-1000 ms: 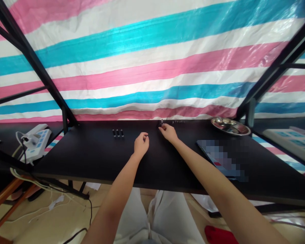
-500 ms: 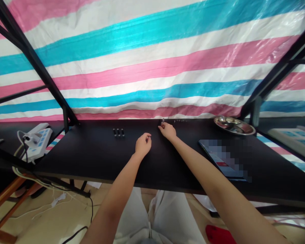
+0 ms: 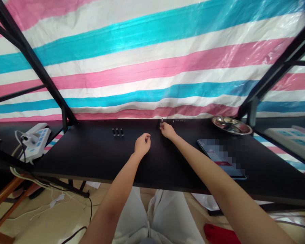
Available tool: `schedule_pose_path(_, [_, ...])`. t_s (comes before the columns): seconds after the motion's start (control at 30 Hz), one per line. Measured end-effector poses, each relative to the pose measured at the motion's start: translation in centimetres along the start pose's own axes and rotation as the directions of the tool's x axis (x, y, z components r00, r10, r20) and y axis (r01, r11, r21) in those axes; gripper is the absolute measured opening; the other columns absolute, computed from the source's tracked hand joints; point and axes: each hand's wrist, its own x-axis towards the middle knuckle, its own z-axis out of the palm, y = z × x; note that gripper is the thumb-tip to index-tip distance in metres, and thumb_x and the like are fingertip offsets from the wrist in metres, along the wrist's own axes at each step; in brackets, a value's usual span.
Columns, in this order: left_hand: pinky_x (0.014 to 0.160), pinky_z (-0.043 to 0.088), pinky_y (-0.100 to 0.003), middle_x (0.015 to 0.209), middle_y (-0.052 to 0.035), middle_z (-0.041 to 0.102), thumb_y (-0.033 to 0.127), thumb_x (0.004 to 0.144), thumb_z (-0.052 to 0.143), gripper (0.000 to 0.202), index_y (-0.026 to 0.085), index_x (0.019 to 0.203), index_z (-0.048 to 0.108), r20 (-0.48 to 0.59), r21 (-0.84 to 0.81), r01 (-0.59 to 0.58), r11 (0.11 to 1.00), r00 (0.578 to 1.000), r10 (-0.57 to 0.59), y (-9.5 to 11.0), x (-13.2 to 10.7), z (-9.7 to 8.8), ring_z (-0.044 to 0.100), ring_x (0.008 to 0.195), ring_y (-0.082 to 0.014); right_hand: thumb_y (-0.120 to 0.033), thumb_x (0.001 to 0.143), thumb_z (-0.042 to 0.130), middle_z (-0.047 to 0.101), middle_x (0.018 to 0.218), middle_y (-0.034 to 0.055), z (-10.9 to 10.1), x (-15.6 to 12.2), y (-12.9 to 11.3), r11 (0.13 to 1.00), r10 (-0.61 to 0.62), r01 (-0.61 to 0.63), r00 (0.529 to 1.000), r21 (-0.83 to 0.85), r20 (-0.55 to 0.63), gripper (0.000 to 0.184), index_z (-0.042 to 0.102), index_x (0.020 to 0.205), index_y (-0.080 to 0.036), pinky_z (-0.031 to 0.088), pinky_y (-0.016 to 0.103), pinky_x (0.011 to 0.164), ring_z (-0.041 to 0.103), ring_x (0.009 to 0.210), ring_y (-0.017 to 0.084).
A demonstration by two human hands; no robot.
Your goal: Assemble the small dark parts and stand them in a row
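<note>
My right hand (image 3: 167, 130) reaches to the far edge of the black table (image 3: 96, 159) and pinches a small dark upright piece with a pale tip (image 3: 162, 121). My left hand (image 3: 142, 145) rests on the table just left of it, fingers curled in a loose fist; whether it holds anything is hidden. Three small dark upright pieces (image 3: 117, 132) stand in a row further left. A few tiny dark bits (image 3: 180, 120) lie along the far edge to the right of my right hand.
A metal dish (image 3: 231, 125) sits at the back right. A flat dark device (image 3: 222, 161) lies right of my right arm. A white power strip with cables (image 3: 35, 139) is at the left. Black frame posts (image 3: 64, 120) and a striped tarp (image 3: 152, 61) close off the back.
Both hands have stayed almost in place; the right hand shifted very slightly along the far edge while keeping its pinch on the small piece.
</note>
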Motion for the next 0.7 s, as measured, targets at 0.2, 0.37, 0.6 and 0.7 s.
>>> schedule_pose_path(0.2, [0.065, 0.041, -0.023, 0.071, 0.0005, 0.061, 0.019, 0.079, 0.045, 0.022, 0.021, 0.094, 0.061, 0.003, 0.003, 0.003, 1.000, 1.000, -0.003, -0.06, -0.05, 0.00, 0.053, 0.061, -0.0108, -0.029, 0.077, 0.055, 0.066, 0.086, 0.0082, -0.62, -0.50, 0.38, 0.997, 0.073, -0.073, 0.997, -0.002, -0.015, 0.017, 0.063, 0.086, -0.018, 0.044, 0.029, 0.070, 0.061, 0.082, 0.020])
schedule_pose_path(0.37, [0.066, 0.041, -0.024, 0.068, 0.0010, 0.061, 0.018, 0.079, 0.045, 0.021, 0.021, 0.092, 0.061, 0.018, 0.000, 0.008, 1.000, 1.000, -0.008, -0.02, -0.07, -0.15, 0.053, 0.061, -0.0114, -0.035, 0.076, 0.055, 0.067, 0.085, 0.0073, -0.71, -0.56, 0.34, 0.994, 0.107, -0.107, 0.993, -0.009, -0.042, 0.022, 0.066, 0.086, -0.020, 0.044, 0.029, 0.070, 0.061, 0.083, 0.022])
schedule_pose_path(0.6, [0.066, 0.042, -0.024, 0.068, 0.0009, 0.061, 0.018, 0.079, 0.045, 0.021, 0.021, 0.092, 0.061, 0.019, -0.006, 0.013, 1.000, 1.000, -0.013, 0.11, -0.09, -0.19, 0.054, 0.061, -0.0117, -0.036, 0.076, 0.055, 0.068, 0.085, 0.0076, -0.50, -0.22, 0.39, 0.993, 0.113, -0.114, 0.992, -0.020, -0.055, 0.024, 0.068, 0.089, -0.021, 0.044, 0.028, 0.067, 0.062, 0.080, 0.021])
schedule_pose_path(0.7, [0.066, 0.042, -0.024, 0.068, 0.0010, 0.061, 0.018, 0.078, 0.046, 0.021, 0.021, 0.092, 0.061, 0.016, -0.002, 0.019, 1.000, 1.000, -0.019, 0.15, -0.07, -0.21, 0.054, 0.061, -0.0116, -0.035, 0.075, 0.055, 0.068, 0.083, 0.0075, -0.45, -0.17, 0.51, 0.994, 0.106, -0.107, 0.993, -0.023, -0.058, 0.023, 0.069, 0.088, -0.021, 0.045, 0.027, 0.066, 0.062, 0.078, 0.020])
